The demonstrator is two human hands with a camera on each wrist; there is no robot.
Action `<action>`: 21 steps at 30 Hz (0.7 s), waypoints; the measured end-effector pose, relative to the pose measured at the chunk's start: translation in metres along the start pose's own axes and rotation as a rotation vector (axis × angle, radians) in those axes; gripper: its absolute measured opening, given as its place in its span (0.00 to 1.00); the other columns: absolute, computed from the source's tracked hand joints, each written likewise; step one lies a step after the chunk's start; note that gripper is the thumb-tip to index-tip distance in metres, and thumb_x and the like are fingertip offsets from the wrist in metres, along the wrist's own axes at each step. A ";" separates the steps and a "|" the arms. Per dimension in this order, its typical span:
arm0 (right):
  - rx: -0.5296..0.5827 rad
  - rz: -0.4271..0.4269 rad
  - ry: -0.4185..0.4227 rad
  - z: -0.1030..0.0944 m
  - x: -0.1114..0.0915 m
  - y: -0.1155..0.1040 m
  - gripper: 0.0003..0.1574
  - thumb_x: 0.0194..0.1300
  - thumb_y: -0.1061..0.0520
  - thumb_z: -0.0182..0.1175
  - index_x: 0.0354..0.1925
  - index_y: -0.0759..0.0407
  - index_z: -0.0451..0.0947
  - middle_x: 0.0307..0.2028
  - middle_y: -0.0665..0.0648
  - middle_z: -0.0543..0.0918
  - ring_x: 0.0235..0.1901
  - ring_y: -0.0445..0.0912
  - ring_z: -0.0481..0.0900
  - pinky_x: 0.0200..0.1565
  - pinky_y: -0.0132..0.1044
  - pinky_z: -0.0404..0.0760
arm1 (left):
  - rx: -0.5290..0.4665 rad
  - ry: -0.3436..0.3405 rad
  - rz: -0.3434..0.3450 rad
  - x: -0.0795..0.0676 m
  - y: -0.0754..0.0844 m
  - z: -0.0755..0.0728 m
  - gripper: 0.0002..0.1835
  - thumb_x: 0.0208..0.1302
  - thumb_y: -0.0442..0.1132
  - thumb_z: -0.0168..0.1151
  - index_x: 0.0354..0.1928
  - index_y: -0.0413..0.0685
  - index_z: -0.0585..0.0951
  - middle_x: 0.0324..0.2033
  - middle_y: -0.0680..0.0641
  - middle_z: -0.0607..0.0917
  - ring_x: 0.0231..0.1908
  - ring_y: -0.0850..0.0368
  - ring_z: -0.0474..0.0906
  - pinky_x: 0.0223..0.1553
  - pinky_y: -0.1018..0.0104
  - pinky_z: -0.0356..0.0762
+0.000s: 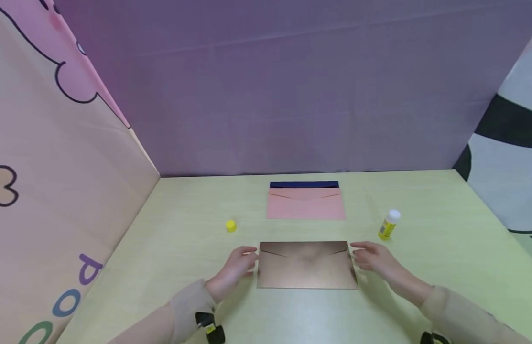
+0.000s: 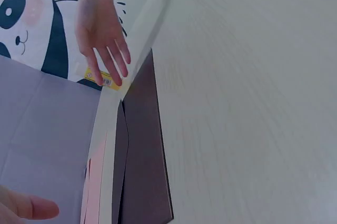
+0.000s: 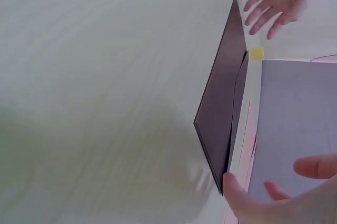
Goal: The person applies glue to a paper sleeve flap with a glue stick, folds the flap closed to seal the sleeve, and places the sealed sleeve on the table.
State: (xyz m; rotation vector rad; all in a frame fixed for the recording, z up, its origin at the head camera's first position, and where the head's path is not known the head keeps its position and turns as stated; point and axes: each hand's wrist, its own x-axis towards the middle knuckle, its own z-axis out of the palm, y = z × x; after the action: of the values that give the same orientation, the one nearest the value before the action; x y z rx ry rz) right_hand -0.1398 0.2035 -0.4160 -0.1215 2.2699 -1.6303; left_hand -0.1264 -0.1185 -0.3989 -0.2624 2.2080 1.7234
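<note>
A brown envelope [image 1: 309, 270] lies flap side up on the table between my two hands. My left hand [image 1: 235, 268] hovers just off its left edge, fingers relaxed and holding nothing. At the opposite edge, my right hand [image 1: 377, 260] has its loosely bent fingers right beside the top right corner. The wrist views show both hands empty, with the left palm visible in the right wrist view, where the envelope [image 3: 224, 77] spans the space between them. Its flap lies nearly flat, with a thin dark gap along it.
Beyond it lie a pink envelope [image 1: 306, 205] and a dark blue envelope [image 1: 304, 184] partly under it. A yellow cap [image 1: 231, 226] sits at the left. A yellow glue bottle [image 1: 387, 229] with a white top stands at the right. Fabric walls [image 1: 291, 95] enclose the table.
</note>
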 end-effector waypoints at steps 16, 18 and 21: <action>0.001 0.215 0.023 0.009 -0.013 -0.014 0.29 0.66 0.59 0.40 0.58 0.79 0.51 0.49 0.76 0.68 0.44 0.57 0.73 0.44 0.45 0.75 | -0.069 -0.047 -0.102 -0.003 -0.001 -0.003 0.24 0.60 0.34 0.45 0.55 0.22 0.59 0.51 0.29 0.67 0.50 0.36 0.66 0.46 0.49 0.72; 0.028 0.204 0.012 0.010 -0.013 -0.014 0.30 0.66 0.59 0.40 0.58 0.80 0.50 0.48 0.75 0.69 0.44 0.57 0.73 0.45 0.46 0.75 | -0.076 -0.060 -0.091 -0.002 -0.001 -0.003 0.24 0.60 0.34 0.45 0.54 0.21 0.59 0.50 0.29 0.68 0.49 0.36 0.67 0.46 0.49 0.72; 0.067 0.199 -0.001 0.009 -0.012 -0.013 0.31 0.65 0.58 0.41 0.58 0.80 0.49 0.49 0.75 0.69 0.45 0.57 0.73 0.46 0.47 0.74 | -0.085 -0.079 -0.074 0.000 -0.001 -0.001 0.22 0.60 0.34 0.44 0.52 0.21 0.61 0.47 0.30 0.70 0.47 0.38 0.69 0.45 0.49 0.72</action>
State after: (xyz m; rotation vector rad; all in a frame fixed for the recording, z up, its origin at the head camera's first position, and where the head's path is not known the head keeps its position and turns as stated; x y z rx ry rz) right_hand -0.1267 0.1939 -0.4036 0.1168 2.1465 -1.5984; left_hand -0.1259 -0.1200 -0.3993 -0.2879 2.0462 1.7594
